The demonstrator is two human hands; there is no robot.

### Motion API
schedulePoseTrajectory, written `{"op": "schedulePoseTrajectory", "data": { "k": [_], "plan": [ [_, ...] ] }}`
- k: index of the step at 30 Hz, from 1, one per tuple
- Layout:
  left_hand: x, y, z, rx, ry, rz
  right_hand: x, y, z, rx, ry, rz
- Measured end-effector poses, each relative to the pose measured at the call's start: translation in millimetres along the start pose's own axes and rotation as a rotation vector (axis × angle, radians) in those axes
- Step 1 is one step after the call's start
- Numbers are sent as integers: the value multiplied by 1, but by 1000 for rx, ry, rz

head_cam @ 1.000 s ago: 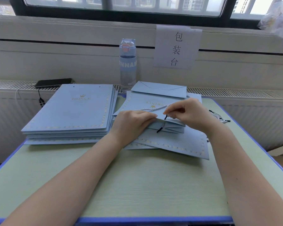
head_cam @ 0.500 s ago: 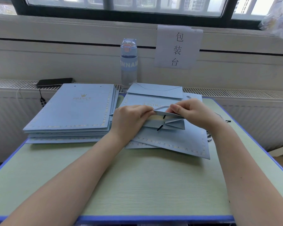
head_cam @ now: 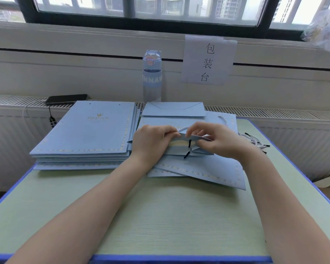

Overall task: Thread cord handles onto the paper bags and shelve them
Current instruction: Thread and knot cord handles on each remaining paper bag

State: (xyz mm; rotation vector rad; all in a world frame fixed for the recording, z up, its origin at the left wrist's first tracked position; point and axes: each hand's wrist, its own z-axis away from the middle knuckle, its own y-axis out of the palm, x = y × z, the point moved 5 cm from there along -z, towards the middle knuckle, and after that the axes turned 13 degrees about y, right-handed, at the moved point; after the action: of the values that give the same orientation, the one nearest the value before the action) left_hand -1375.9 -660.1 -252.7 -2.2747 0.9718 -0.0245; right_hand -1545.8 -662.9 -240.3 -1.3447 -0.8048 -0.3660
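On the green table (head_cam: 160, 216), both hands met over the mouth of a flat blue paper bag (head_cam: 208, 168) that lay on a few others of its kind. The left hand (head_cam: 151, 141) was closed on the bag's top edge, pinching the upper layer and lifting it slightly, probably to open a gap so the punched holes could be reached. The right hand (head_cam: 215, 140) pinched the same raised flap from the other side, with a pale cord (head_cam: 182, 129) running between the two hands; its black tip (head_cam: 187, 154) hung out below the flap, which suggested one end had already gone through. Spare cords (head_cam: 255, 141) lay near the right wrist, close enough to grab. A neat stack of bags (head_cam: 88, 134) sat just left of the work, kept apart perhaps as the waiting pile. No shelf was visible.
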Motion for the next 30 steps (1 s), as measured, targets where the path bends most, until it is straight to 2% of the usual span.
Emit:
{"op": "schedulePoseTrajectory", "data": {
  "k": [4,9,12,15,18,21,23,26,28,30],
  "plan": [
    [0,5,-3,124,-111,32,2,6,-3,-57,-48,161],
    [-2,4,-3,140,-136,58,6,9,-11,-144,-183,311],
    [-2,1,-4,121,-145,76,5,8,-11,-173,-226,241],
    [2,1,-3,110,-147,108,1,0,-7,-145,-160,-19],
    [4,4,-1,181,-71,112,-5,-5,-4,-65,-83,-149],
    [2,7,1,291,109,84,-16,-11,-8,-135,-26,-85],
    [5,9,1,308,128,127,-23,-9,-13,-196,27,27],
    [20,11,0,308,-40,67,-27,3,-20,-210,28,225],
    [34,14,4,381,-223,63,-28,5,-22,-230,25,235],
    [41,12,5,350,-320,95,-29,3,-23,-274,39,245]
  ]
}}
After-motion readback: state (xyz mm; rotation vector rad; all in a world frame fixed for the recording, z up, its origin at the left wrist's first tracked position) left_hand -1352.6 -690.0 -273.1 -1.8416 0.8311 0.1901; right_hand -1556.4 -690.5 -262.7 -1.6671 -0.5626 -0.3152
